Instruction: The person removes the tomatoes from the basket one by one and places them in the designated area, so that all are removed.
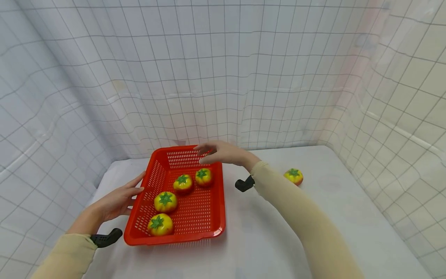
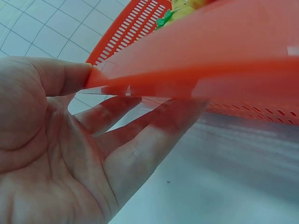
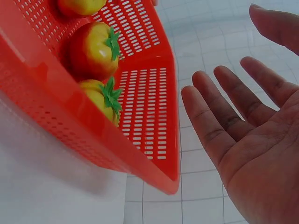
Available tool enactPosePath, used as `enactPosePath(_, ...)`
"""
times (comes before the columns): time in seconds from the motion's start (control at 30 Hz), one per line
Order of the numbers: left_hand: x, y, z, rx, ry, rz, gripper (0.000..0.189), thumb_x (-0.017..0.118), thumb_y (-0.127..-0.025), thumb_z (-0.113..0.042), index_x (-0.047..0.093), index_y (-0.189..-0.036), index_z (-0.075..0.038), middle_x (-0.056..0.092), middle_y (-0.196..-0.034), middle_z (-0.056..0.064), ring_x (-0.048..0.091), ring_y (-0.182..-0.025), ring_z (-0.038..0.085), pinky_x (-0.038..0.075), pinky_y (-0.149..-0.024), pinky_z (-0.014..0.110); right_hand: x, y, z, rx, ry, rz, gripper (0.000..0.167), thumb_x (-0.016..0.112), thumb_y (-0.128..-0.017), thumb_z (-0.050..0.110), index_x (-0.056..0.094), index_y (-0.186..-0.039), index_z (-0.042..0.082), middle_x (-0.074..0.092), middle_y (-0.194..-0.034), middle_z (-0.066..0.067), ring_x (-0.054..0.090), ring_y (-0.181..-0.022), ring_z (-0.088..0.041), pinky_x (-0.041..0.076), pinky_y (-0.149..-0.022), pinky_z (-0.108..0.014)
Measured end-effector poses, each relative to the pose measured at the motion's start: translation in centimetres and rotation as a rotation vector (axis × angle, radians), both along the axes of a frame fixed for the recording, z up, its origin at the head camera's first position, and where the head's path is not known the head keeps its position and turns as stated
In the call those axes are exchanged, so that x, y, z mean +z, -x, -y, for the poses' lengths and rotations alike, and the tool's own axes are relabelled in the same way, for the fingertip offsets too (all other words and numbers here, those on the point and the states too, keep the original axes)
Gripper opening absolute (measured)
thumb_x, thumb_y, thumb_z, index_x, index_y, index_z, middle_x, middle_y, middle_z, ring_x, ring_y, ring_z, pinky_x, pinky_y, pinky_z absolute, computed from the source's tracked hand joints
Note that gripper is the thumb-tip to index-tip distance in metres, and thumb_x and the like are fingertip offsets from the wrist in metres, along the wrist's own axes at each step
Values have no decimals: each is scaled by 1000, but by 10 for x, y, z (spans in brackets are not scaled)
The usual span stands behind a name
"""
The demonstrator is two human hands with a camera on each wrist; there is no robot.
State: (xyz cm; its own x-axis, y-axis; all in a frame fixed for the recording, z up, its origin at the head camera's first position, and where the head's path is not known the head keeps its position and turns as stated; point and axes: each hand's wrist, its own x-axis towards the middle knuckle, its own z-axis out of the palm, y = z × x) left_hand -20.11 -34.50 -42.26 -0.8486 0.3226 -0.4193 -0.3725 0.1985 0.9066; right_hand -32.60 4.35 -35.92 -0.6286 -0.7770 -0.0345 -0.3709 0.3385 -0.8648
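Observation:
A red perforated plastic basket (image 1: pixel 218 201) stands on the white table, left of centre. Several yellow-and-red, tomato-like fruits (image 1: pixel 165 202) with green leafy tops lie inside it. At the basket's left side, my left hand (image 1: pixel 116 201) grips the rim; in the left wrist view the thumb lies against the rim (image 2: pixel 210 70) and the other fingers reach beneath it. My right hand (image 1: pixel 223 153) hovers at the far right corner, its fingers extended and holding nothing. The right wrist view shows the open palm (image 3: pixel 261 140) apart from the basket wall (image 3: pixel 161 60).
One more fruit (image 1: pixel 293 176) of the same kind sits on the white table (image 1: pixel 341 209), partly behind the right sleeve. White grid-patterned sheets (image 1: pixel 223 77) hang at the back and both sides. A black wrist mount (image 1: pixel 106 238) projects from the left wrist.

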Motion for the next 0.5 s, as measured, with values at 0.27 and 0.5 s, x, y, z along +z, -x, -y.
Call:
enactPosePath(0.27,0,0,1,4,-1,2,74,44,-111,-33,-7,-163,-37,20,-163,29,64,-118,34,56,-91,56,-7,6,33,32,-2,18,56,75,-90,39,59,-142,21,61,-136,-1,54,-123,-15,50,-104,-41)
enactPosePath(0.5,0,-1,0,7,-9,2,73,43,-111,-32,-7,-164,-37,18,-164,29,64,-118,35,56,-90,57,-18,7,56,32,-12,32,54,77,-91,34,60,-141,20,63,-127,6,55,-119,-12,50,-102,-38)
